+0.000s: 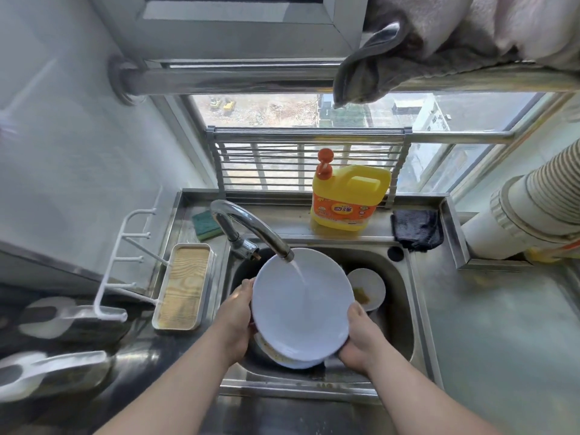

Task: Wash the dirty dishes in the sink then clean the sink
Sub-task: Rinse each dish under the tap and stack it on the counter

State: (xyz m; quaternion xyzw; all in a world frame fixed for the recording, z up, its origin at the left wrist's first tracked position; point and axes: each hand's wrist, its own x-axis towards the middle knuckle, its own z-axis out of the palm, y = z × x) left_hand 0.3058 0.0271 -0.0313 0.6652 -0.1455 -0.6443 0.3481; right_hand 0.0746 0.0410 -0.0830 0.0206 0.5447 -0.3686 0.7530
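Counter [489,324]: steel, wrapping round the sink on all sides.
Sink [398,296]: steel basin, the landmark for all that follows.
White plate [301,306]: over the middle of the sink, tilted, its face up to the camera; water from the tap runs down it.
Detergent jug [346,199]: yellow with an orange pump, on the ledge behind the sink, right of the tap.
Tap [248,227]: curved chrome spout rising from the sink's back left corner, its mouth just above the plate's upper rim.
Tray [183,287]: white-rimmed, wood-patterned bottom, on the counter left of the sink.
Dark cloth [417,229]: crumpled at the sink's back right corner.
Left hand [233,321]: grip closed on the plate's left edge, thumb on the rim, fingers hidden behind.
Right hand [361,337]: grip closed on the plate's lower right edge, thumb on the rim.
Small dish [368,288]: inside the sink, right of the plate, with a brownish smear.
Second plate [282,359]: lying in the sink under the held one, soiled along its rim.
Sponge [205,226]: green and yellow, behind the sink's left corner, beside the tap.
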